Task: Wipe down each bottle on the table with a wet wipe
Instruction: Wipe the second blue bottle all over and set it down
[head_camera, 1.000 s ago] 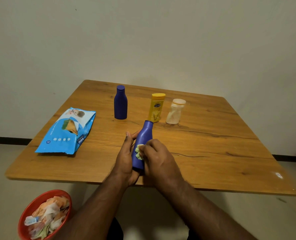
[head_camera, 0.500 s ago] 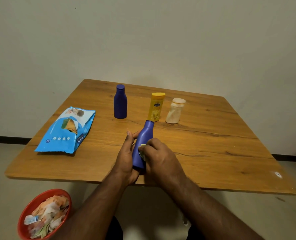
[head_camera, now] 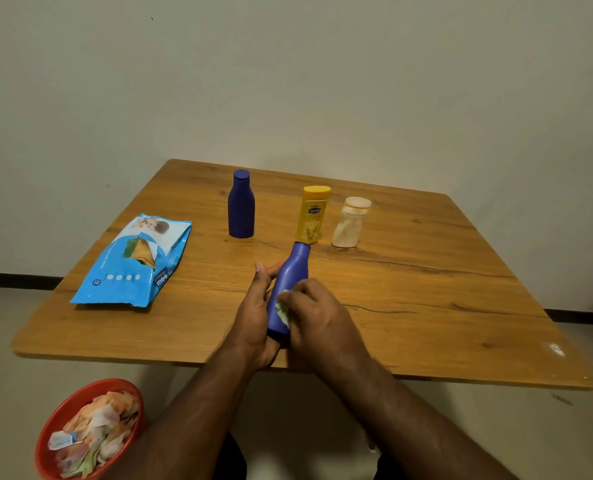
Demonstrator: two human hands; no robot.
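My left hand (head_camera: 255, 315) grips a purple-blue bottle (head_camera: 293, 271) near the table's front edge, tilted with its cap pointing away from me. My right hand (head_camera: 317, 318) presses a crumpled pale wet wipe (head_camera: 282, 309) against the bottle's lower side; most of the wipe is hidden under my fingers. Farther back stand three upright bottles: a dark blue bottle (head_camera: 241, 205), a yellow bottle (head_camera: 313, 214) and a small translucent bottle (head_camera: 351, 222) with a pale cap.
A blue wet-wipe pack (head_camera: 134, 263) lies on the left of the wooden table (head_camera: 426, 306). A red bowl (head_camera: 64, 415) full of used wipes sits on the floor at the lower left. A wall stands behind the table.
My right hand has rubbed the wipe along the bottle's side, shifting slightly. The bottle stays held in my left hand at nearly the same tilt.
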